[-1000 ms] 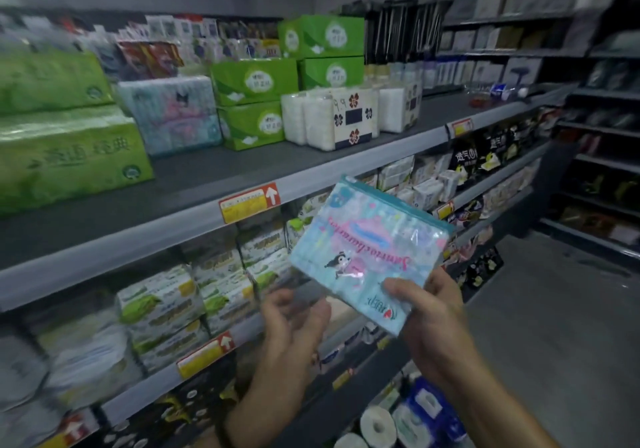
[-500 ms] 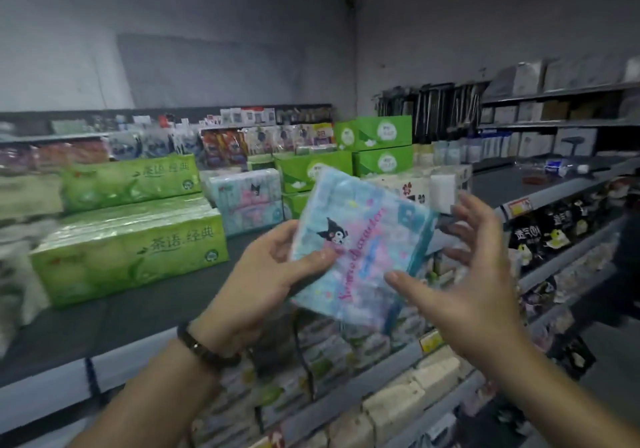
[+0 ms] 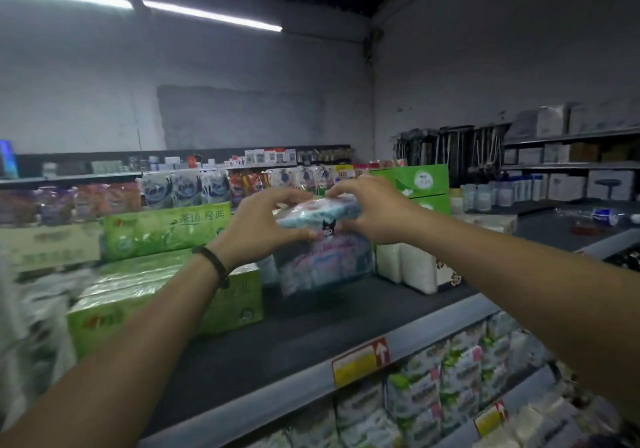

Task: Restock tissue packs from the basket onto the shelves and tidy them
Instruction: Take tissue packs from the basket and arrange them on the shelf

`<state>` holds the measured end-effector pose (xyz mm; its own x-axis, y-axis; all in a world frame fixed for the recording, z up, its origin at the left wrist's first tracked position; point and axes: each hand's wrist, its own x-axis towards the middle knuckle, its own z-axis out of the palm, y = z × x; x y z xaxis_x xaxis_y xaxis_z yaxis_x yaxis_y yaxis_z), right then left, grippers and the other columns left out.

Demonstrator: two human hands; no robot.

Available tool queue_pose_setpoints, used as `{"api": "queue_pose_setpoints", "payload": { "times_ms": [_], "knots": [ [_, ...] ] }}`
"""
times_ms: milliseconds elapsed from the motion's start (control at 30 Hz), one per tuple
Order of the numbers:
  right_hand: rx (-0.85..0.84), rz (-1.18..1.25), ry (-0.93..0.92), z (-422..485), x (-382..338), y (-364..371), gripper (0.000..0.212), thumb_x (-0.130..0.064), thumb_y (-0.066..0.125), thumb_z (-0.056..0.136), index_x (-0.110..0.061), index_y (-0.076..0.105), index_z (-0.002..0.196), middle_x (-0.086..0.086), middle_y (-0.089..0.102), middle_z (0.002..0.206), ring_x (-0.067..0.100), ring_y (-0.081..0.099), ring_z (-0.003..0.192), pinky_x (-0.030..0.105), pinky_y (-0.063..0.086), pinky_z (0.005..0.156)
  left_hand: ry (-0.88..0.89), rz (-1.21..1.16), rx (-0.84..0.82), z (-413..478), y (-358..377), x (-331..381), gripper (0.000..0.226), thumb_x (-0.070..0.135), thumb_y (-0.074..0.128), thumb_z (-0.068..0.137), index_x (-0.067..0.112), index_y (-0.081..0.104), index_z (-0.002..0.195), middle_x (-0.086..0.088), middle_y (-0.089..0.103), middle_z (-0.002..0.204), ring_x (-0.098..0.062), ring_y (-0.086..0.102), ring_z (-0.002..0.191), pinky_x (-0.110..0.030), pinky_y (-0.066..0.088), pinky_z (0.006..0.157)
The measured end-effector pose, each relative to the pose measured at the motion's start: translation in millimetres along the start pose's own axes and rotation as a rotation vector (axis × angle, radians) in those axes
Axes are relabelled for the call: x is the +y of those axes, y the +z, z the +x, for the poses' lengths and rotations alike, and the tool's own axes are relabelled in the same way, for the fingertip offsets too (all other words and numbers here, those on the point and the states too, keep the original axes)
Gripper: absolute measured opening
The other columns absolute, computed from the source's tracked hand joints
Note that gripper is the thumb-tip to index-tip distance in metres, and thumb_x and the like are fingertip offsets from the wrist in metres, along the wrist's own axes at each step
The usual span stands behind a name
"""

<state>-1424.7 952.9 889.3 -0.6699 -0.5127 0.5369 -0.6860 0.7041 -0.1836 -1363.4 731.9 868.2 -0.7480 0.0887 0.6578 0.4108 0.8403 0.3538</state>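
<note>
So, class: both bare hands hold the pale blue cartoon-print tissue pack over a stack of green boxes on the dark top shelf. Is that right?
Not quite. In the head view, the left hand and right hand hold the pale blue cartoon-print tissue pack over a matching pale blue pack, not green boxes, on the dark top shelf.

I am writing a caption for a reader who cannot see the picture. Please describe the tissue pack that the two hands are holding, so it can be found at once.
Find the dark top shelf; between green packs and white packs stands a pastel pack. Left hand and right hand hold the pale blue pack flat above it, a small black cartoon figure on its edge.
</note>
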Motion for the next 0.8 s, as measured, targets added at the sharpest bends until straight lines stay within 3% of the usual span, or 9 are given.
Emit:
{"api": "queue_pose_setpoints", "payload": {
  "times_ms": [67,133,200,300,433,500,600,733,800],
  "knots": [
    [-0.021,0.025,0.014,24.5,-1.4,14.8,0.062,-0.037,0.09,0.082,-0.03,0.065,0.139,0.004,0.062,0.142,0.027,0.056,0.129,0.037,0.044,0.099,-0.021,-0.033,0.064,0.0,-3.3,-30.6,0.062,0.055,0.087,0.071,0.038,0.068,0.127,0.016,0.066,0.124,-0.003,0.064,0.11,-0.028,0.056,0.092],
    [-0.053,0.06,0.032,43.6,-2.6,31.7,0.061,-0.034,0.088,0.086,-0.025,0.064,0.141,0.003,0.061,0.147,0.027,0.056,0.133,0.037,0.044,0.104,-0.117,-0.238,0.105,-6.5,-2.6,-63.5,0.045,0.035,0.087,0.079,0.038,0.071,0.121,0.015,0.068,0.126,-0.011,0.07,0.109,-0.033,0.064,0.083],
    [-0.079,0.063,0.049,58.3,-1.1,50.1,0.06,-0.032,0.086,0.088,-0.023,0.064,0.143,0.003,0.058,0.152,0.027,0.054,0.138,0.036,0.042,0.107,-0.186,-0.361,0.118,-10.7,0.0,-85.5,0.032,0.016,0.084,0.085,0.03,0.076,0.112,0.01,0.069,0.124,-0.01,0.075,0.097,-0.024,0.063,0.068],
    [-0.091,0.082,0.066,77.9,3.8,74.6,0.053,-0.026,0.085,0.09,-0.025,0.066,0.139,0.002,0.057,0.151,0.027,0.054,0.137,0.032,0.041,0.1,-0.187,-0.197,0.086,-5.0,2.7,-104.1,0.029,0.02,0.086,0.083,0.033,0.076,0.108,0.009,0.069,0.119,0.002,0.069,0.094,-0.013,0.056,0.069],
    [-0.097,0.069,0.056,94.0,6.4,97.4,0.051,-0.022,0.086,0.088,-0.027,0.066,0.135,-0.001,0.06,0.142,0.021,0.057,0.125,0.033,0.043,0.094,-0.199,-0.059,0.124,0.1,12.1,-111.0,0.031,0.024,0.088,0.081,0.037,0.075,0.106,0.011,0.065,0.113,0.0,0.065,0.084,-0.005,0.048,0.057],
    [-0.103,0.014,0.039,100.1,4.2,105.7,0.055,-0.021,0.088,0.085,-0.028,0.065,0.135,-0.003,0.061,0.14,0.015,0.054,0.117,0.031,0.041,0.093,-0.177,0.03,0.126,-0.2,19.7,-110.9,0.032,0.023,0.087,0.081,0.037,0.072,0.105,0.007,0.062,0.11,-0.003,0.061,0.083,-0.01,0.045,0.067],
    [-0.084,-0.052,0.046,106.0,1.2,119.3,0.055,-0.024,0.09,0.083,-0.034,0.068,0.132,0.0,0.06,0.139,0.023,0.055,0.126,0.037,0.046,0.095,-0.188,0.145,0.136,0.0,25.6,-113.1,0.034,0.021,0.085,0.082,0.033,0.072,0.111,0.002,0.059,0.112,-0.017,0.058,0.099,-0.034,0.052,0.089],
    [-0.037,-0.161,0.07,104.8,-3.6,139.6,0.054,-0.008,0.077,0.091,-0.036,0.067,0.136,0.007,0.051,0.139,0.031,0.046,0.137,0.045,0.051,0.099,-0.202,0.303,0.078,1.0,31.3,-117.5,0.04,0.019,0.078,0.089,0.032,0.067,0.125,-0.002,0.058,0.127,-0.022,0.06,0.11,-0.032,0.049,0.096],
    [-0.061,-0.146,0.055,105.5,-4.5,144.1,0.061,-0.001,0.07,0.091,-0.031,0.063,0.143,0.007,0.052,0.136,0.031,0.048,0.135,0.042,0.05,0.097,-0.197,0.341,0.062,1.4,30.1,-117.5,0.04,0.023,0.075,0.092,0.034,0.065,0.129,-0.003,0.061,0.131,-0.023,0.062,0.113,-0.035,0.052,0.098]
  ]
}}
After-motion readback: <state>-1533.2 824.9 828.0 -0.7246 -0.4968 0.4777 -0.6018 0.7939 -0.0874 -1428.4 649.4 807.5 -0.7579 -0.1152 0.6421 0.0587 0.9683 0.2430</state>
